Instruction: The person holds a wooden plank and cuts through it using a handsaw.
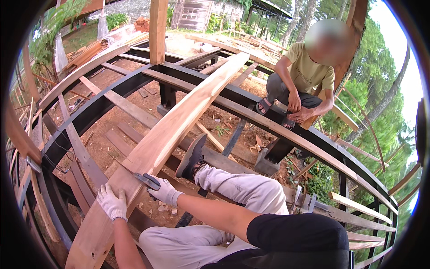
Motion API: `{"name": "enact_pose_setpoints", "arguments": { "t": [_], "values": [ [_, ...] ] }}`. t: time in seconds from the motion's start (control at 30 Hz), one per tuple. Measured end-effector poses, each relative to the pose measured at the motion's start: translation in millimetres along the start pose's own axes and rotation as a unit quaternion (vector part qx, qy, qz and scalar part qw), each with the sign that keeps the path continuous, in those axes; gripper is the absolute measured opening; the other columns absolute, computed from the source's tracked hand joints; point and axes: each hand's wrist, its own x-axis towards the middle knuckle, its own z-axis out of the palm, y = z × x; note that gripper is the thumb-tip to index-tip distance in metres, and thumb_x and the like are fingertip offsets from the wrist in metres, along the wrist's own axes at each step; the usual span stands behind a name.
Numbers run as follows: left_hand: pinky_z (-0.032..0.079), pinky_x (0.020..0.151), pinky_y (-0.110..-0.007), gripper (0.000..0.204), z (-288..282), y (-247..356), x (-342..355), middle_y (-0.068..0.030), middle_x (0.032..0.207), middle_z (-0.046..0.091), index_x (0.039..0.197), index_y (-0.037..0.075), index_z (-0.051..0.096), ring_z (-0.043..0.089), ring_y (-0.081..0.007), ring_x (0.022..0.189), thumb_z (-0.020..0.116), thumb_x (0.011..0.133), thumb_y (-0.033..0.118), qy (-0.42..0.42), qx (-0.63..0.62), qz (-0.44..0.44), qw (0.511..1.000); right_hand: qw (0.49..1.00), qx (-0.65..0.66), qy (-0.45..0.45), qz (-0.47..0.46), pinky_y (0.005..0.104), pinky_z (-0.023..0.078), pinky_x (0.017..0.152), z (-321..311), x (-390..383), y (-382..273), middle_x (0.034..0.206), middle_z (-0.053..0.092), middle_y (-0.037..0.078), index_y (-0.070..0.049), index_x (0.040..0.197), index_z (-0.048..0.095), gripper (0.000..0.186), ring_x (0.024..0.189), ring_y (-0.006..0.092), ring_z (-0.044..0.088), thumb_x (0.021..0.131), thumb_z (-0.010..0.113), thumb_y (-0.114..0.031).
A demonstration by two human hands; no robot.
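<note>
A long, wide pale wooden plank (pixel 179 121) runs from the lower left up toward the far centre, lying across the frame. My left hand (pixel 112 202), in a white knit glove, presses on its near part with the fingers spread. Close by, my gloved right hand (pixel 166 193) is closed around the dark handle of a handsaw (pixel 151 181). The saw's thin blade is seen nearly edge-on and lies across the plank just beyond my left hand. How deep the blade sits in the wood I cannot tell.
Black metal beams (pixel 130 83) and narrow wooden slats form an open frame over bare soil (pixel 215 121). A person (pixel 309 76) squats on a beam at the right. My shoe (pixel 191 157) rests among the slats. A wooden post (pixel 158 31) stands at the back.
</note>
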Motion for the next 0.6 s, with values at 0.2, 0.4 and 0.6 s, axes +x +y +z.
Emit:
{"name": "enact_pose_setpoints", "arguments": {
  "t": [0.2, 0.4, 0.6],
  "values": [
    [0.024, 0.137, -0.054, 0.074, 1.6, 33.7, 1.0, -0.0211, 0.170, 0.052, 0.156, 0.002, 0.060, 0.041, -0.0405, 0.161, 0.072, 0.100, 0.048, 0.036, -0.019, 0.027, 0.999, 0.967, -0.133, 0.137, -0.169, 0.0407, 0.062, 0.099, -12.1, 5.9, 37.3, 0.128, 0.078, 0.018, -0.009, 0.162, 0.054, 0.069, 0.113, 0.0307, 0.078, 0.097, 0.075, -0.016],
    [0.025, 0.137, -0.054, 0.076, 23.8, -17.2, -22.4, -0.0198, 0.169, 0.052, 0.157, 0.003, 0.058, 0.042, -0.0397, 0.160, 0.074, 0.098, 0.047, 0.025, -0.007, -0.034, 0.999, 0.997, -0.047, 0.035, -0.058, 0.0429, 0.056, 0.111, 17.4, -6.0, 18.9, 0.141, 0.073, 0.024, -0.004, 0.159, 0.057, 0.068, 0.132, 0.0378, 0.071, 0.096, 0.075, -0.024],
    [0.032, 0.131, -0.056, 0.074, 20.8, 4.9, 3.1, -0.0196, 0.162, 0.057, 0.153, 0.009, 0.060, 0.048, -0.0407, 0.154, 0.075, 0.094, 0.049, 0.104, -0.015, 0.032, 0.994, 0.995, 0.074, 0.059, -0.013, 0.0356, 0.061, 0.089, -18.9, 4.6, 12.4, 0.117, 0.079, 0.011, 0.000, 0.147, 0.068, 0.056, 0.098, 0.0164, 0.072, 0.093, 0.079, -0.009]
  ]
}}
